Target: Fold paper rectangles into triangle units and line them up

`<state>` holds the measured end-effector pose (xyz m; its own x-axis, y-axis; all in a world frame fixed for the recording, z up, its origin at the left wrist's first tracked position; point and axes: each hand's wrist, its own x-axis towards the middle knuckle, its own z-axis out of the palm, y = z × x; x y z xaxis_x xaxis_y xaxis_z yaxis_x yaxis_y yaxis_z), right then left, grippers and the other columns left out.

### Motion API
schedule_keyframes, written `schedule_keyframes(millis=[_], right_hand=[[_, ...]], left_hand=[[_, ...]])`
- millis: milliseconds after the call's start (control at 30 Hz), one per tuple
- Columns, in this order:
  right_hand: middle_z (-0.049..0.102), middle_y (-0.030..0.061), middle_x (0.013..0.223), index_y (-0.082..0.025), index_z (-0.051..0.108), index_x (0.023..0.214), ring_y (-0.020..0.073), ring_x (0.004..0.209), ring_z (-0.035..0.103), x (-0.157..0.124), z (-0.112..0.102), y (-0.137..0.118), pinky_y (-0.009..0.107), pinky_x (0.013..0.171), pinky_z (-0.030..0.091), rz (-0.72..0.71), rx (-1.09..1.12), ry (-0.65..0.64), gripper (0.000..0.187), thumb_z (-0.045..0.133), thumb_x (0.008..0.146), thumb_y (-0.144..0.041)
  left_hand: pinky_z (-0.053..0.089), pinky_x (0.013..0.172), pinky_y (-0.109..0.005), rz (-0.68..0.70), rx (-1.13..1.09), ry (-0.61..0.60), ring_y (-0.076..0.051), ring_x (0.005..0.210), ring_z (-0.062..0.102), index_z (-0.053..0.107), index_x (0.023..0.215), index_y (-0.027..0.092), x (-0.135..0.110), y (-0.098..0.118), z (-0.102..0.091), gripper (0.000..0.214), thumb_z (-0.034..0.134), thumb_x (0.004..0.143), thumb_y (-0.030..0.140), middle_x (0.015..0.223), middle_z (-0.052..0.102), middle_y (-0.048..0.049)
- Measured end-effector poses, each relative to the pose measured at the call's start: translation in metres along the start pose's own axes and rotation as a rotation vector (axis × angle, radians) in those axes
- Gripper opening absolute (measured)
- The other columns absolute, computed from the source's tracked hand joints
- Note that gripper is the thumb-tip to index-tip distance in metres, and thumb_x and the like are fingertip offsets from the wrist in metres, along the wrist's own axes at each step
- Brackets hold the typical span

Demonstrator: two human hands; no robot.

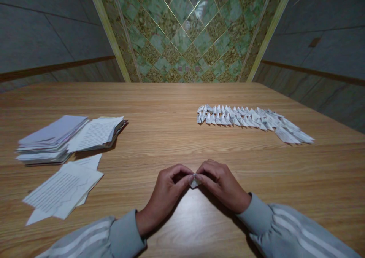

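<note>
A small folded piece of paper [194, 182] sits between my two hands, just above or on the table near its front. My left hand [169, 187] pinches its left side between thumb and fingers. On the other side, my right hand [221, 182] pinches it the same way. The fingertips nearly meet at the paper's top, and they hide much of it. Only a pale, pointed lower part shows below the thumbs.
Rows of small folded paper pieces [236, 117] stand at the back right of the wooden table [154, 136]. Stacked papers [54, 130] and a pile of printed sheets [94, 134] lie at left. Nearer are loose printed sheets [64, 187]. A tiled wall [182, 37] rises beyond.
</note>
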<state>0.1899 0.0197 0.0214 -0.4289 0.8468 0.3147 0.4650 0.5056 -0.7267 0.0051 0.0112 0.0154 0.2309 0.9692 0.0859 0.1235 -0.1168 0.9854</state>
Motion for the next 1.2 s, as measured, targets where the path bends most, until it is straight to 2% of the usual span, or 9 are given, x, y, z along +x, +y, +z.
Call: schedule_keyframes(millis=[233,400,500,633,700,800,867,1000,1200], right_hand=[[0.062,0.0008,0.071,-0.019,0.062,0.075,0.0155,0.069,0.056,-0.001,-0.002,-0.005,0.027,0.065,0.039,0.029,0.08,0.117,0.023,0.055,0.095,-0.027],[0.059,-0.0005,0.071,-0.02,0.058,0.079,0.0149,0.067,0.055,0.0,-0.002,0.003,0.026,0.062,0.041,0.163,0.231,0.319,0.021,0.054,0.095,-0.033],[0.058,-0.0007,0.072,-0.02,0.056,0.081,0.0149,0.068,0.054,0.0,0.0,0.006,0.025,0.061,0.041,0.174,0.222,0.371,0.019,0.053,0.095,-0.034],[0.061,0.0011,0.075,-0.02,0.056,0.085,0.0162,0.069,0.057,-0.001,-0.001,0.001,0.027,0.062,0.042,0.141,0.114,0.33,0.013,0.05,0.094,-0.027],[0.065,0.0043,0.084,-0.02,0.057,0.092,0.0188,0.078,0.061,-0.001,-0.003,-0.004,0.029,0.068,0.045,0.084,0.065,0.276,0.007,0.05,0.092,-0.022],[0.067,0.0098,0.104,-0.019,0.056,0.111,0.0248,0.095,0.061,-0.001,-0.005,-0.01,0.037,0.083,0.047,-0.041,-0.051,0.189,0.028,0.061,0.083,-0.021],[0.067,0.0109,0.108,-0.019,0.056,0.115,0.0274,0.098,0.059,-0.001,-0.005,-0.012,0.04,0.085,0.047,-0.073,-0.122,0.159,0.043,0.072,0.075,-0.023],[0.069,0.0083,0.098,-0.02,0.061,0.109,0.0252,0.088,0.061,-0.001,-0.004,-0.013,0.037,0.077,0.048,-0.035,-0.15,0.15,0.04,0.076,0.072,-0.022],[0.07,0.0106,0.109,-0.019,0.059,0.12,0.0279,0.094,0.062,-0.003,-0.004,-0.017,0.041,0.081,0.047,-0.069,-0.182,0.084,0.057,0.083,0.07,-0.035]], left_hand=[[0.048,0.055,-0.021,-0.094,-0.255,0.062,-0.011,0.058,0.058,0.068,0.082,0.014,0.0,-0.001,0.001,0.017,0.071,0.083,0.031,0.072,0.067,-0.0019],[0.055,0.054,-0.021,-0.158,-0.493,0.229,-0.011,0.064,0.067,0.056,0.091,0.019,0.005,-0.004,0.0,0.027,0.073,0.082,0.039,0.103,0.073,-0.0044],[0.056,0.056,-0.02,-0.184,-0.583,0.263,-0.012,0.066,0.071,0.05,0.093,0.021,0.007,-0.004,0.0,0.033,0.075,0.08,0.039,0.1,0.074,-0.0027],[0.058,0.068,-0.023,-0.133,-0.583,0.278,-0.014,0.076,0.073,0.05,0.092,0.021,0.008,-0.005,0.0,0.033,0.075,0.081,0.039,0.096,0.076,-0.003],[0.057,0.071,-0.024,-0.097,-0.538,0.296,-0.014,0.076,0.072,0.05,0.091,0.02,0.007,-0.006,0.0,0.031,0.074,0.082,0.037,0.092,0.076,-0.0029],[0.055,0.072,-0.025,-0.053,-0.463,0.298,-0.015,0.078,0.071,0.051,0.089,0.02,0.004,-0.006,0.001,0.027,0.073,0.083,0.036,0.088,0.076,-0.003],[0.055,0.073,-0.025,-0.018,-0.412,0.27,-0.016,0.08,0.071,0.053,0.089,0.02,0.001,-0.005,0.002,0.024,0.072,0.084,0.036,0.09,0.076,-0.0038],[0.054,0.076,-0.027,0.044,-0.335,0.209,-0.018,0.085,0.07,0.056,0.087,0.021,-0.004,-0.003,0.004,0.018,0.069,0.086,0.034,0.093,0.076,-0.0047],[0.054,0.079,-0.027,0.096,-0.261,0.194,-0.018,0.087,0.07,0.058,0.087,0.022,-0.006,-0.002,0.002,0.013,0.066,0.089,0.031,0.093,0.076,-0.0042]])
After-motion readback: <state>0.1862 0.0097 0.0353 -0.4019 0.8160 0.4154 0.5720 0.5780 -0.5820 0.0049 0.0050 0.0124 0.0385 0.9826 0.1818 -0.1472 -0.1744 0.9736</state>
